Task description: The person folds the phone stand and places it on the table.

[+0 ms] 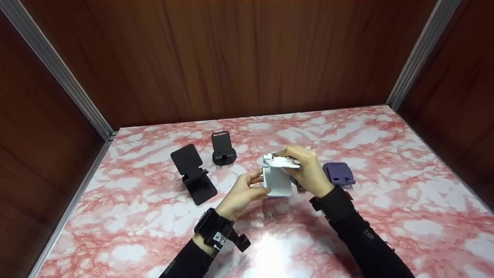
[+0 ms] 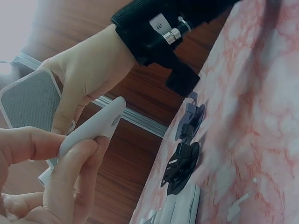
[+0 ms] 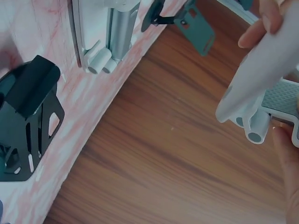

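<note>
left grip (image 1: 244,190) and right grip (image 1: 307,170) hold a smooth, round-cornered white stand (image 1: 278,183).

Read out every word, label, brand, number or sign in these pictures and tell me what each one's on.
No text can be read with certainty.
White tag on the right wristband: too blurred.
Pale tag on the left wristband: too small.
Right sleeve: faint lettering, too small.
Left sleeve: faint lettering, too small.
White stand: no lettering shows.
</note>
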`<state>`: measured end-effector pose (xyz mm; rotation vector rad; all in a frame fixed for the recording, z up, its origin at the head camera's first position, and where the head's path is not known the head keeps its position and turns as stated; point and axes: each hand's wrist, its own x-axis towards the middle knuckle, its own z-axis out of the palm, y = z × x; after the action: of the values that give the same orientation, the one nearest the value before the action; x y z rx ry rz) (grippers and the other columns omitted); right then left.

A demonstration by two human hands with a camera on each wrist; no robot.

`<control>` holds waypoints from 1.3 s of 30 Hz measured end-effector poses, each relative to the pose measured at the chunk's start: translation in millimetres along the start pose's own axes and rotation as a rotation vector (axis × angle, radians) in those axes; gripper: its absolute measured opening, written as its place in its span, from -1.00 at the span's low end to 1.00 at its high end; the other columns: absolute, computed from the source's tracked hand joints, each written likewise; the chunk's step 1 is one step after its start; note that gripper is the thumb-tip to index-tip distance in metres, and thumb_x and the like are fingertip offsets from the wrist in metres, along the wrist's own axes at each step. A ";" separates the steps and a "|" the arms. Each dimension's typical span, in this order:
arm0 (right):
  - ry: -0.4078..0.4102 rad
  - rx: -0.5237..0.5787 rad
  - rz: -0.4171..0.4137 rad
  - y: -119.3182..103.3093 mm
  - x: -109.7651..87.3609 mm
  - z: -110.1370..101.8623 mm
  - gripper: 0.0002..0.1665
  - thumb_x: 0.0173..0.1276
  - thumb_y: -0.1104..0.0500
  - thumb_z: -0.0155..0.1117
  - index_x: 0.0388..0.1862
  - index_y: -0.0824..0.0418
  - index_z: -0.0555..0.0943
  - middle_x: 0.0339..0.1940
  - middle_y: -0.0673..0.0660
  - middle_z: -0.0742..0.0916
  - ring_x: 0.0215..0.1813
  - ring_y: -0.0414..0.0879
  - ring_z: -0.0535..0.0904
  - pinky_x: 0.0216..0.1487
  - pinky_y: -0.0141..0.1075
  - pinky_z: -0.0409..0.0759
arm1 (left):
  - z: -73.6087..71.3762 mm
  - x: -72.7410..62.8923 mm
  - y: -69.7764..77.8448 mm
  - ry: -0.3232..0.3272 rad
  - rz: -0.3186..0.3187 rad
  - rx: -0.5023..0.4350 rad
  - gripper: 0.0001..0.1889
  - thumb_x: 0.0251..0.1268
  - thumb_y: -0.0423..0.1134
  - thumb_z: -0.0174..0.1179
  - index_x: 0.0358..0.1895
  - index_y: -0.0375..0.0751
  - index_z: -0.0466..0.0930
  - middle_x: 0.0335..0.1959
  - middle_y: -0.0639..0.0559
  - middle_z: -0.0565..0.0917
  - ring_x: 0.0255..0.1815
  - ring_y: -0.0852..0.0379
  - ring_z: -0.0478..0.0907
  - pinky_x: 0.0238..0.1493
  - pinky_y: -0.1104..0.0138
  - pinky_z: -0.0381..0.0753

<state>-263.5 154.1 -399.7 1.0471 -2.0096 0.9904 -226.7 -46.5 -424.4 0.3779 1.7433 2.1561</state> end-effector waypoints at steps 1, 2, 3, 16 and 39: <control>0.002 -0.011 -0.014 -0.4 -0.5 1.0 -0.55 -0.16 0.62 0.48 -0.32 0.25 0.60 -0.29 0.13 0.72 -0.21 -0.02 0.65 -0.17 -0.25 0.66 | 0.3 -0.3 0.0 0.000 0.001 -0.014 -0.30 0.16 -0.63 0.11 0.42 -0.54 0.11 0.17 -0.39 0.47 0.02 -0.15 0.58 0.01 0.19 0.63; 0.006 -0.021 -0.027 -0.9 -0.9 1.9 -0.55 -0.18 0.62 0.48 -0.32 0.26 0.60 -0.29 0.14 0.72 -0.21 -0.01 0.65 -0.17 -0.24 0.66 | 0.4 -0.4 -0.1 -0.001 0.004 -0.030 -0.30 0.16 -0.64 0.10 0.42 -0.55 0.09 0.18 -0.40 0.46 0.01 -0.14 0.58 0.00 0.19 0.63; 0.010 -0.030 -0.039 -1.2 -1.0 2.8 -0.55 -0.18 0.62 0.48 -0.32 0.26 0.61 -0.28 0.14 0.72 -0.21 0.00 0.64 -0.17 -0.23 0.65 | 0.5 -0.6 0.1 0.001 0.008 -0.043 -0.29 0.16 -0.64 0.09 0.42 -0.56 0.08 0.18 -0.40 0.46 0.00 -0.13 0.59 0.00 0.19 0.64; 0.026 -0.080 -0.164 -3.9 -1.0 5.1 -0.48 -0.30 0.63 0.50 -0.28 0.33 0.62 -0.24 0.21 0.72 -0.15 0.09 0.62 0.01 -0.31 0.60 | 1.9 -4.5 10.2 -0.035 0.051 -0.116 -0.23 0.10 -0.49 0.07 0.42 -0.60 0.00 0.20 -0.36 0.43 -0.13 0.08 0.58 -0.14 0.39 0.64; -0.092 0.364 0.159 -10.5 7.1 -7.8 -0.22 -0.13 0.57 0.52 0.16 0.42 0.49 0.13 0.26 0.60 0.23 0.13 0.49 0.30 -0.14 0.41 | -9.3 -4.3 14.6 0.000 0.098 -0.086 -0.22 0.23 -0.16 0.20 0.42 -0.51 0.11 0.20 -0.28 0.47 0.01 0.03 0.56 -0.03 0.23 0.61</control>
<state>-256.2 154.0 -386.7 1.1498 -2.0575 1.4575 -228.0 -59.4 -412.1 0.4491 1.6570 2.2902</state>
